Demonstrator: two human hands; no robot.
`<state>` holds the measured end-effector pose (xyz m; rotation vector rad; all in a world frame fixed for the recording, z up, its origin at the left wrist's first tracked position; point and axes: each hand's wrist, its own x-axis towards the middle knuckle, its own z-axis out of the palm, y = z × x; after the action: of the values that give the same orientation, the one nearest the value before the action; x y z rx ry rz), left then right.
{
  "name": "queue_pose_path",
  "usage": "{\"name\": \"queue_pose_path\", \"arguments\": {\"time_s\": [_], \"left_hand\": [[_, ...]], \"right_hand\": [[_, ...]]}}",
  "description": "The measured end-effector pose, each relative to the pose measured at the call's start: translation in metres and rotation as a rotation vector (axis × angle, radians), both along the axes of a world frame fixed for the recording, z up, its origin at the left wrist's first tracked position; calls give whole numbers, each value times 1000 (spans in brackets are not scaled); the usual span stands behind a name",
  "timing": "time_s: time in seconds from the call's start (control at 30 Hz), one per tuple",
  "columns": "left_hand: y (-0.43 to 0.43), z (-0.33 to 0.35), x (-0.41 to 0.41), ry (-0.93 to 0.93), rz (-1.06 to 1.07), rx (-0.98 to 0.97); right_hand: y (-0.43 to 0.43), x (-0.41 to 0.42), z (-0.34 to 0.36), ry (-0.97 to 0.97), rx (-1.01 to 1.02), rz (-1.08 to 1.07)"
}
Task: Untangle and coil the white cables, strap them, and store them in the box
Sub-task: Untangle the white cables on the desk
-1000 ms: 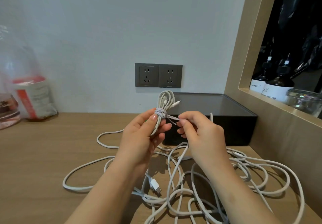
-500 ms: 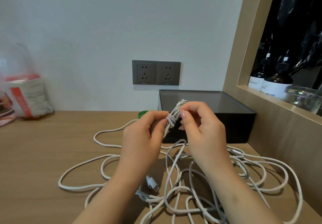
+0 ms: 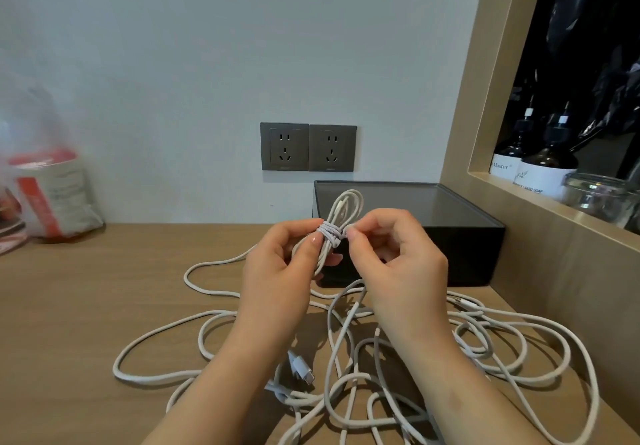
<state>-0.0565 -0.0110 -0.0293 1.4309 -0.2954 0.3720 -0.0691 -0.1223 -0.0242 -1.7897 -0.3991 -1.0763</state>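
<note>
**Tail end drawn in against the wrap; first bundle nearly bound**

Change noted: a second ago a short tail was pulled out sideways from the small bundle (image 3: 341, 210), held taut to the right. That tail is no longer seen stretched out. It is now taken up into the wrap (image 3: 329, 231) of several turns round the bundle's waist, and the top loop stands clear above it.

Hands: the left hand (image 3: 277, 271) is closed round the lower half of the bundle, with the thumb laid along it just under the wrap. The right hand (image 3: 398, 264) is curled, and its thumb and forefinger are pinched on the right side of the wrap, where the cable end appears to be tucked. Whether the end is actually fed under a turn cannot be told.

Position: the bundle is held upright in the air, in front of the near wall of the dark box (image 3: 450, 257) and not yet in it. No separate strap is seen; the binding looks to be made with the cable's own tail.

Meaning for the task: binding of this first cable is judged almost finished, with stowing next. The loose cables (image 3: 485, 351) are left tangled on the table (image 3: 86, 306) under the forearms, a plug (image 3: 303, 370) among them, so most of the work is judged outstanding.
</note>
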Motion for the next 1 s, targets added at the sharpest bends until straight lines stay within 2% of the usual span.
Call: {"name": "queue_pose_path", "arguments": {"time_s": [0.1,0.23,0.47,0.57,0.67,0.77,0.87,1.0], "left_hand": [[0,-3,0,-37,62,88],[0,-4,-1,-42,98,97],[0,0,-2,-35,118,86],[-1,2,-1,46,60,-51],[-1,3,3,221,-48,-295],[0,4,5,294,-104,-463],[-1,3,4,229,-44,-357],[-4,-1,-3,33,157,-64]], "right_hand": [[3,3,-4,-4,-91,10],[3,7,-7,-10,-145,-41],[1,6,-3,70,-98,-31],[-1,3,2,168,106,64],[3,3,5,323,353,269],[6,3,7,386,402,357],[6,0,10,316,387,366],[5,-5,8,232,169,265]]}}
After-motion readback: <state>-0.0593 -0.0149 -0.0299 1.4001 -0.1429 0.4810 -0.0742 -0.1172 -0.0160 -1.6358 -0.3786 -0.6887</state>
